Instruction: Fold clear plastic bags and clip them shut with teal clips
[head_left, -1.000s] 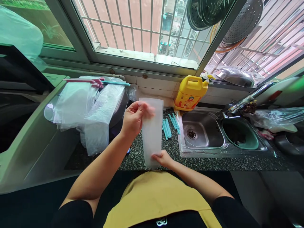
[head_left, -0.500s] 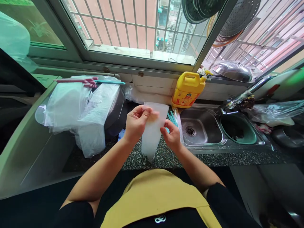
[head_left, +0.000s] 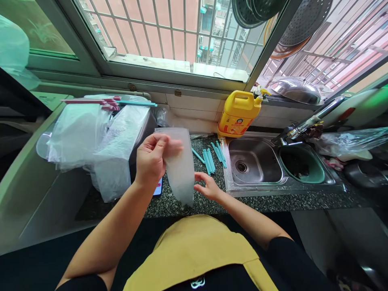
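My left hand (head_left: 154, 159) is closed on a frosted, see-through plastic bag (head_left: 181, 178). Some of its fingers are inside or behind the plastic and show through it. The bag hangs upright over the dark speckled counter, tapering toward the bottom. At the bag's lower right edge is my right hand (head_left: 208, 186), thumb and fingers apart. Whether its fingertips touch the plastic I cannot tell. Several turquoise plastic strips (head_left: 209, 161) lie on the counter just beyond my right hand. Part of a phone-like blue object (head_left: 159, 186) shows below my left hand.
Filled clear bags (head_left: 113, 141) with pink strips (head_left: 110, 103) and turquoise ones on top are piled at the left. A yellow jug (head_left: 238, 113) stands behind the steel sink (head_left: 251, 161). A green basin (head_left: 317, 176) sits in the right bowl. A barred window is ahead.
My left hand has moved left with the bag, uncovering the turquoise strips. My right hand has moved lower and slightly left, its fingers now spread beside the bag.
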Tool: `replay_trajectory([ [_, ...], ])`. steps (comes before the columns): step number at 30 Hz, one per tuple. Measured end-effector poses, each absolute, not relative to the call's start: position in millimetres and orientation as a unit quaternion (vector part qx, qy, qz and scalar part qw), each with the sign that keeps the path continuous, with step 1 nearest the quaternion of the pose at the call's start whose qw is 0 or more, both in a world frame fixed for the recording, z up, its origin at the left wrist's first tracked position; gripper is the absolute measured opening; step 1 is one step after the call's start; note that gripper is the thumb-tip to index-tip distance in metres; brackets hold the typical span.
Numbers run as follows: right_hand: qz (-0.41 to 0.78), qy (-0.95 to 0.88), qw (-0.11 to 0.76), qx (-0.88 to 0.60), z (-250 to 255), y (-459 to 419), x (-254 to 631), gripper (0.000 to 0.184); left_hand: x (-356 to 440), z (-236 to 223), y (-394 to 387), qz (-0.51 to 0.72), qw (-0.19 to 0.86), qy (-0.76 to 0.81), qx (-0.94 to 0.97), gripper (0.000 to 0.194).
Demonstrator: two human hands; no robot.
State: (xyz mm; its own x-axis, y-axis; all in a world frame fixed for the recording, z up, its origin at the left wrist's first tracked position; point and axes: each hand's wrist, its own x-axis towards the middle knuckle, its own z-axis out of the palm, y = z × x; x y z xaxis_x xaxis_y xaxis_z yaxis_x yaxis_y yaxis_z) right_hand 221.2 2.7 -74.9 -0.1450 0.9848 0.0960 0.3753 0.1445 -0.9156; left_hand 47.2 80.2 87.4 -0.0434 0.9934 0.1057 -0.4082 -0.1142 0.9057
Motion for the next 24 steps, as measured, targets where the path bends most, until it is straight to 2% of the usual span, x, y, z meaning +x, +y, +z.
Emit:
replay_trajectory([
  [2, 0.398, -0.660, 0.395, -0.500, -80.5, 4.3, 211.4, 0.043, 46.8, 94.5, 83.4, 0.644, 0.559, 0.340, 0.397, 0.020],
  [5, 0.419, -0.641, 0.356, -0.536, -103.8, -3.2, 199.5, 0.026, 41.6, 107.9, 89.9, 0.680, 0.541, 0.319, 0.378, 0.018],
  [9, 0.446, -0.629, 0.328, -0.546, -134.3, -22.0, 201.1, 0.034, 30.3, 119.0, 99.0, 0.714, 0.498, 0.308, 0.383, 0.016],
  [13, 0.467, -0.621, 0.316, -0.545, -140.9, -34.8, 213.2, 0.046, 24.4, 119.8, 103.6, 0.734, 0.477, 0.299, 0.379, 0.021],
  [16, 0.486, -0.612, 0.312, -0.541, -138.7, -41.8, 222.0, 0.042, 20.3, 119.7, 103.7, 0.745, 0.467, 0.305, 0.365, 0.023],
  [19, 0.502, -0.588, 0.324, -0.546, -135.3, -46.9, 228.0, 0.035, 13.4, 122.3, 102.7, 0.758, 0.457, 0.315, 0.343, 0.025],
  [24, 0.635, -0.365, 0.433, -0.525, -129.9, -35.2, 219.3, 0.045, 4.8, 129.4, 100.6, 0.768, 0.457, 0.323, 0.310, 0.031],
])
